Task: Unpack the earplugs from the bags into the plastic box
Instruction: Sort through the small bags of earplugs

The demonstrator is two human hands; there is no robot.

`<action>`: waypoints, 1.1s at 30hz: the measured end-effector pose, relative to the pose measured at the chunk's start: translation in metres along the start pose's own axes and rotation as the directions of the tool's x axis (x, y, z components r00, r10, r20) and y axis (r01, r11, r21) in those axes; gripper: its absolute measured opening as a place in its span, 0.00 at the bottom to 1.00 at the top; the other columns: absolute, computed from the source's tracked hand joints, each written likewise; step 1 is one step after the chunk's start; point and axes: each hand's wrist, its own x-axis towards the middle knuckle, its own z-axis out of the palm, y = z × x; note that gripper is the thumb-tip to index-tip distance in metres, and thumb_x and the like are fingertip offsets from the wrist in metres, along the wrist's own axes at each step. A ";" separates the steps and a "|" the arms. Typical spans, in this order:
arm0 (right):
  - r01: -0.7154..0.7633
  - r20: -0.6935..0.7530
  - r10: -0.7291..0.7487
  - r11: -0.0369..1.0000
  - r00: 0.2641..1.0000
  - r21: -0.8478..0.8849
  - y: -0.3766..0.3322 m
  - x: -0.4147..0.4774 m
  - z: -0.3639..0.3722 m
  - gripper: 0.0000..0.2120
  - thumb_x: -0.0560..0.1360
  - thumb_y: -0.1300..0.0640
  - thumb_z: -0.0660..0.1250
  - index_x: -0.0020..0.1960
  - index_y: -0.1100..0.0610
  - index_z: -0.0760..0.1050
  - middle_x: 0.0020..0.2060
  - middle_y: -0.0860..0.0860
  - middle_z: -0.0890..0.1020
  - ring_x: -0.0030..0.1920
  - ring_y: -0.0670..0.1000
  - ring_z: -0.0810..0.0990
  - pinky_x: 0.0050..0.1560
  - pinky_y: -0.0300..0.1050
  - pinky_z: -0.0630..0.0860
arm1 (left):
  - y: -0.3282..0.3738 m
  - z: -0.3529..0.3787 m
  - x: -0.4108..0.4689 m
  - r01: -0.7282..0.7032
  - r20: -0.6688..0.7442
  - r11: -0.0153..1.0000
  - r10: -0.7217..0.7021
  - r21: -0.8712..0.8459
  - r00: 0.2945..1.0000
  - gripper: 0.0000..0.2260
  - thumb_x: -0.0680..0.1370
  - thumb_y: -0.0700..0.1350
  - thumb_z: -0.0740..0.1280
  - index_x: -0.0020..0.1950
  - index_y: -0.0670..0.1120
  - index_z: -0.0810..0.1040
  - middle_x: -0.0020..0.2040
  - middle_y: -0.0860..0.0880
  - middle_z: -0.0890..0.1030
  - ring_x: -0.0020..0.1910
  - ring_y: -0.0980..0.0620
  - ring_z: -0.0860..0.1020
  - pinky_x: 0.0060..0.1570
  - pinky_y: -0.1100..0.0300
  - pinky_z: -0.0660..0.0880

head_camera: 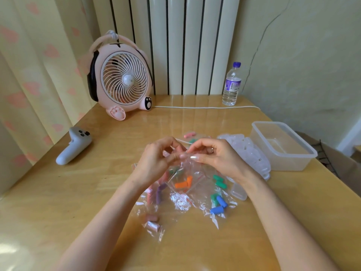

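Left grip (pixel 156 159) and right grip (pixel 216 155) pinch the bag (pixel 185 170) mouth, apparently sealed. Film limp, slippery: hold beside the zip.

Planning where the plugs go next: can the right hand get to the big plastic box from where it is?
Probably yes. The plastic box stands open on the side of the right hand; only low clear cases lie between them. That hand pinches a bag, though.
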 end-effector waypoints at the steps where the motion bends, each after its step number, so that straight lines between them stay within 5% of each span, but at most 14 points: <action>1: -0.008 0.026 0.008 1.000 1.000 0.004 0.001 0.000 0.001 0.13 0.71 0.67 0.71 0.41 0.47 0.81 0.53 0.57 0.80 0.43 0.52 0.79 0.51 0.50 0.77 | -0.001 0.000 0.000 -0.017 0.003 1.000 0.017 -0.003 1.000 0.05 0.72 0.41 0.72 0.38 0.46 0.77 0.45 0.51 0.82 0.41 0.55 0.78 0.40 0.61 0.76; 4: -0.047 0.101 0.042 0.998 0.994 0.049 -0.002 -0.001 0.002 0.08 0.71 0.66 0.71 0.40 0.54 0.77 0.37 0.51 0.79 0.39 0.45 0.76 0.44 0.41 0.75 | -0.002 0.002 0.000 -0.021 0.085 0.991 0.033 -0.135 0.996 0.06 0.73 0.38 0.70 0.38 0.45 0.76 0.49 0.52 0.78 0.49 0.58 0.76 0.46 0.62 0.72; 8: -0.109 0.166 0.094 0.991 0.982 0.079 0.000 -0.002 -0.001 0.08 0.72 0.61 0.70 0.36 0.59 0.74 0.32 0.60 0.78 0.34 0.52 0.76 0.36 0.42 0.75 | -0.002 0.006 -0.003 0.049 0.178 0.892 0.036 -0.449 0.983 0.06 0.73 0.37 0.67 0.37 0.43 0.73 0.42 0.52 0.77 0.47 0.58 0.76 0.47 0.67 0.71; 12: -0.137 0.135 0.130 0.990 0.982 0.044 0.002 -0.003 0.000 0.10 0.70 0.60 0.71 0.33 0.58 0.74 0.28 0.56 0.77 0.30 0.52 0.77 0.34 0.43 0.75 | -0.002 0.004 -0.004 0.079 0.215 0.908 0.013 -0.411 0.977 0.04 0.71 0.40 0.65 0.38 0.41 0.72 0.38 0.50 0.76 0.39 0.56 0.74 0.42 0.68 0.70; 15: -0.142 0.091 0.129 0.976 0.988 0.165 0.000 -0.002 -0.003 0.08 0.68 0.56 0.70 0.36 0.60 0.74 0.29 0.54 0.78 0.31 0.54 0.76 0.33 0.45 0.74 | -0.003 0.003 -0.004 0.104 0.196 0.914 -0.028 -0.393 0.980 0.07 0.75 0.40 0.66 0.38 0.43 0.71 0.33 0.50 0.73 0.31 0.57 0.68 0.33 0.69 0.65; 17: -0.143 0.044 0.137 0.963 0.990 0.228 0.000 -0.002 -0.006 0.11 0.67 0.54 0.71 0.45 0.60 0.75 0.39 0.52 0.83 0.34 0.60 0.77 0.32 0.46 0.75 | -0.005 0.006 -0.004 0.122 0.146 0.901 -0.067 -0.416 0.987 0.08 0.77 0.38 0.64 0.39 0.42 0.70 0.30 0.51 0.72 0.29 0.56 0.66 0.30 0.66 0.63; 20: -0.148 0.028 0.145 0.977 0.989 0.155 0.001 -0.001 -0.008 0.18 0.70 0.54 0.72 0.57 0.55 0.71 0.55 0.61 0.79 0.36 0.61 0.80 0.33 0.48 0.77 | -0.009 0.010 -0.002 0.153 -0.004 0.879 -0.173 -0.452 0.985 0.08 0.77 0.40 0.65 0.38 0.43 0.70 0.32 0.51 0.76 0.29 0.55 0.70 0.29 0.64 0.66; 22: -0.160 0.073 0.154 0.983 0.985 0.086 -0.001 -0.001 -0.009 0.23 0.70 0.54 0.72 0.61 0.53 0.69 0.57 0.61 0.76 0.35 0.57 0.81 0.34 0.48 0.78 | -0.012 0.011 0.000 0.173 -0.086 0.847 -0.248 -0.503 0.965 0.09 0.76 0.40 0.66 0.37 0.44 0.69 0.32 0.50 0.78 0.27 0.54 0.69 0.26 0.65 0.65; 25: -0.189 0.154 0.176 0.979 0.972 0.078 -0.001 -0.002 -0.010 0.32 0.65 0.54 0.75 0.64 0.54 0.66 0.58 0.60 0.76 0.44 0.63 0.81 0.40 0.52 0.80 | -0.015 0.013 0.004 0.169 -0.137 0.785 -0.307 -0.596 0.942 0.10 0.77 0.40 0.65 0.36 0.45 0.69 0.34 0.49 0.79 0.26 0.57 0.71 0.27 0.66 0.66; 29: -0.200 0.133 0.188 0.977 0.973 0.079 -0.004 -0.003 -0.010 0.24 0.69 0.70 0.71 0.59 0.55 0.68 0.38 0.57 0.80 0.36 0.52 0.81 0.38 0.45 0.76 | -0.009 0.017 0.004 0.162 -0.119 0.727 -0.319 -0.667 0.940 0.08 0.78 0.40 0.63 0.39 0.43 0.71 0.33 0.50 0.76 0.30 0.57 0.76 0.29 0.66 0.73; 33: -0.179 0.004 0.180 0.975 0.984 0.132 -0.017 -0.001 -0.024 0.12 0.71 0.71 0.69 0.51 0.62 0.72 0.31 0.44 0.83 0.28 0.44 0.77 0.31 0.35 0.72 | -0.006 0.016 0.010 0.288 -0.067 0.787 -0.383 -0.545 0.921 0.08 0.77 0.43 0.65 0.38 0.45 0.73 0.30 0.52 0.75 0.27 0.57 0.72 0.26 0.67 0.69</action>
